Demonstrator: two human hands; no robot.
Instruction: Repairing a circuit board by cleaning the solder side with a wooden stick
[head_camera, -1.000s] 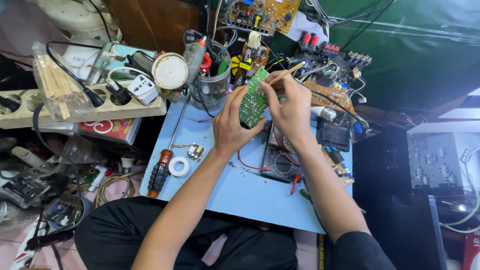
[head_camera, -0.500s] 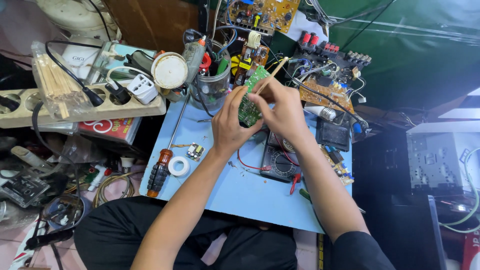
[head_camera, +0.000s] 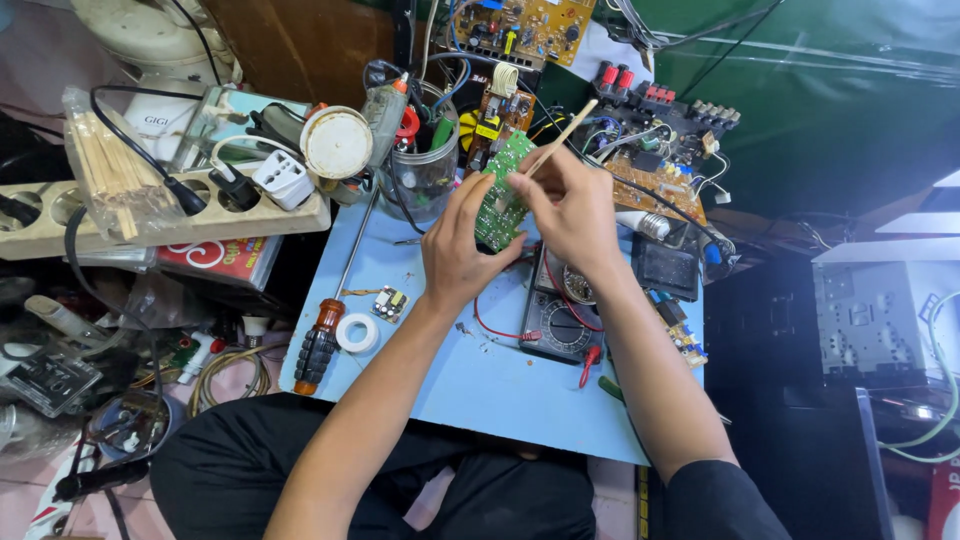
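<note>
From the head camera I look down on a blue worktop (head_camera: 500, 385) crowded with electronics. My left hand (head_camera: 458, 250) holds a green board (head_camera: 503, 195) upright above the middle of the worktop, fingers closed around its lower edge. My right hand (head_camera: 572, 205) is just right of the board, fingers pinched shut on a thin stick (head_camera: 560, 140) that slants up and away to the right; its near end touches the board's face.

Under the hands, on the worktop, lies a black meter (head_camera: 562, 322) with red leads trailing to the left. Near the left edge lie a screwdriver (head_camera: 325, 335) with an orange and black handle, a white tape roll (head_camera: 357, 332) just beside it, and a small module (head_camera: 390, 303) a little farther. A clear jar (head_camera: 420, 170) full of tools stands at the far side, left of the board. Brown boards (head_camera: 655, 150) pile up far right. Off the worktop to the left sits a beige power strip (head_camera: 150, 215) with plugs in it.
</note>
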